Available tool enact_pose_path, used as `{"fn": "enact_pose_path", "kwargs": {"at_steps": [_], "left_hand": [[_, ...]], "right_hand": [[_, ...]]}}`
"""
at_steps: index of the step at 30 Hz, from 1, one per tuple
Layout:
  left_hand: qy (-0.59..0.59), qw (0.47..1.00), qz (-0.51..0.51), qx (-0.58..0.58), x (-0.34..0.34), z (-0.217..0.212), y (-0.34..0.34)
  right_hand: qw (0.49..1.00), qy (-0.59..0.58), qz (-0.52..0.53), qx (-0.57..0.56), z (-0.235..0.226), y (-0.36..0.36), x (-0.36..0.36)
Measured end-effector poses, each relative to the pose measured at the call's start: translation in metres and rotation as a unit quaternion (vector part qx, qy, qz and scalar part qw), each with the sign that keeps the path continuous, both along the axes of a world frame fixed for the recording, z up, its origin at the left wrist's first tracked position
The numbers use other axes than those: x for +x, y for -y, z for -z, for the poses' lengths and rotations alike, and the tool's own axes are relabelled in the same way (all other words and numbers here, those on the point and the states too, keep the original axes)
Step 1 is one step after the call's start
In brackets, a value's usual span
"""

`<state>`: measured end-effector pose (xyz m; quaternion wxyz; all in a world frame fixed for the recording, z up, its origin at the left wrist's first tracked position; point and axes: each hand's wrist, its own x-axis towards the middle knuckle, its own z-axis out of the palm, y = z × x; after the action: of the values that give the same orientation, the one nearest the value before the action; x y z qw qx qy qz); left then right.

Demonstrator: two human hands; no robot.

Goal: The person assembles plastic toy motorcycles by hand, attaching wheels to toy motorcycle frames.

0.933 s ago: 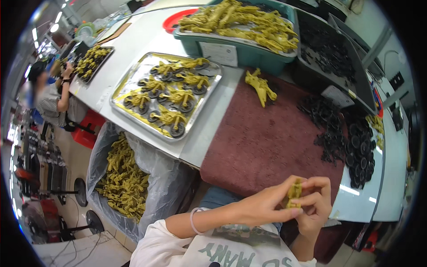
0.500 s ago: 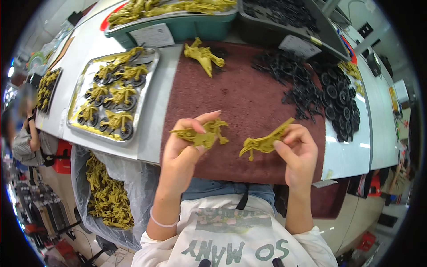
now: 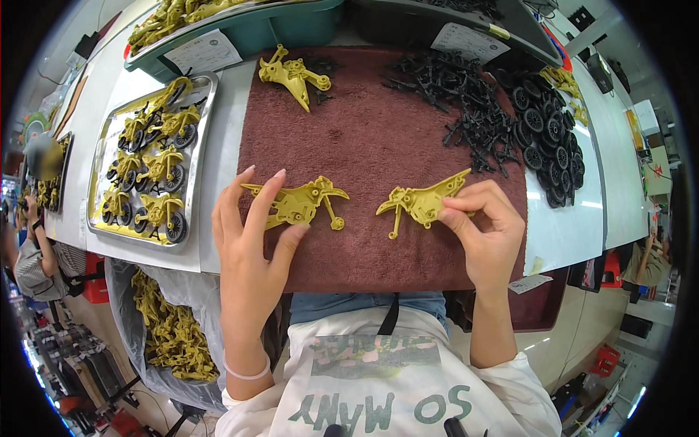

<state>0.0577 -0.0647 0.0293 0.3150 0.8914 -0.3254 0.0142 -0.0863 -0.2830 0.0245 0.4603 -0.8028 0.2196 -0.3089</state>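
On the maroon cloth are two yellow plastic toy motorcycle body halves, their moulded inner sides facing up. The left half [image 3: 295,204] lies under my left hand [image 3: 251,237], whose fingers are spread, with the thumb at its lower edge and the index finger across its left end. My right hand [image 3: 484,226] pinches the right half [image 3: 419,204] by its right end between thumb and fingers. A gap of cloth separates the two halves. Farther up, more yellow body parts [image 3: 291,76] lie in a small pile on the cloth.
Black small parts [image 3: 466,102] and black toy wheels [image 3: 546,131] are heaped at the right. A metal tray [image 3: 196,146] of assembled yellow motorcycles stands left. Green [image 3: 255,44] and dark [image 3: 408,29] bins line the back. A plastic-lined bin [image 3: 124,320] of yellow parts stands below left.
Both halves have been turned inner side up and lowered towards the cloth. My left fingers have spread from their grip, and that hand has shifted left. The view has shifted slightly.
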Motion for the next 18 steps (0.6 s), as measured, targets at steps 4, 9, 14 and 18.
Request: {"fn": "enact_pose_path", "kwargs": {"at_steps": [4, 9, 14, 18], "left_hand": [[-0.024, 1.000, 0.014, 0.015, -0.001, 0.002, -0.002], [0.027, 0.995, 0.065, 0.065, 0.007, 0.002, -0.009], [0.025, 0.993, 0.106, 0.051, 0.020, 0.003, -0.011], [0.024, 0.986, 0.146, 0.072, 0.028, 0.002, -0.014]], "right_hand": [[1.000, 0.006, -0.001, 0.028, 0.001, -0.001, 0.007], [0.989, -0.096, -0.027, -0.112, 0.000, 0.000, 0.007], [0.971, -0.095, -0.074, -0.205, -0.006, 0.000, 0.014], [0.964, -0.069, -0.124, -0.224, 0.002, -0.002, 0.019]]}}
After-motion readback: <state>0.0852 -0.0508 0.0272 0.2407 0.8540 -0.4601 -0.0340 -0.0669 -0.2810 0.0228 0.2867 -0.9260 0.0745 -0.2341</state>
